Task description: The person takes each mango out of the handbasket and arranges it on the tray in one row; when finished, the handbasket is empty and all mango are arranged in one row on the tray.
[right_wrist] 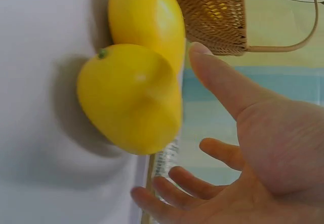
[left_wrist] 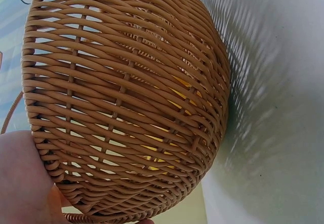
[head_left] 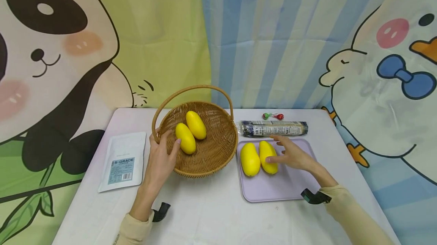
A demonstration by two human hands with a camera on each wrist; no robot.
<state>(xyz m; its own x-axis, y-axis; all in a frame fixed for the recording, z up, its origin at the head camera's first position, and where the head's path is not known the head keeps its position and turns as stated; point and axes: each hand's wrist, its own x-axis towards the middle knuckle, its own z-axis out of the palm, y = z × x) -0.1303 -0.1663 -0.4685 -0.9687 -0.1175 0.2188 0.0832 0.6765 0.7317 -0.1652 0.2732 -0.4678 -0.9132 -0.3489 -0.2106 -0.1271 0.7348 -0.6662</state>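
Note:
My left hand (head_left: 163, 157) holds the wicker basket (head_left: 218, 138) by its left rim, thumb over the inner side. From the left wrist view, the woven outer wall (left_wrist: 121, 92) fills most of the picture, and only part of the hand (left_wrist: 23, 178) shows. Two yellow mangoes lie in the basket, one nearer (head_left: 185, 138) and one farther back (head_left: 196, 124). On the lilac tray (head_left: 283, 188) are two more, a left mango (head_left: 250, 159) and a right mango (head_left: 267, 154). Spread fingers and thumb of my right hand (head_left: 293, 154) hover beside the right mango (right_wrist: 129, 102), holding nothing.
A white coffee pouch (head_left: 124, 157) lies left of the basket. Behind the tray is a dark, clear-wrapped package (head_left: 273, 128), with a green and a red lollipop (head_left: 280, 116) beyond it. The basket's tall handle (head_left: 194, 87) arches upward. A printed curtain (head_left: 259, 40) hangs behind the table.

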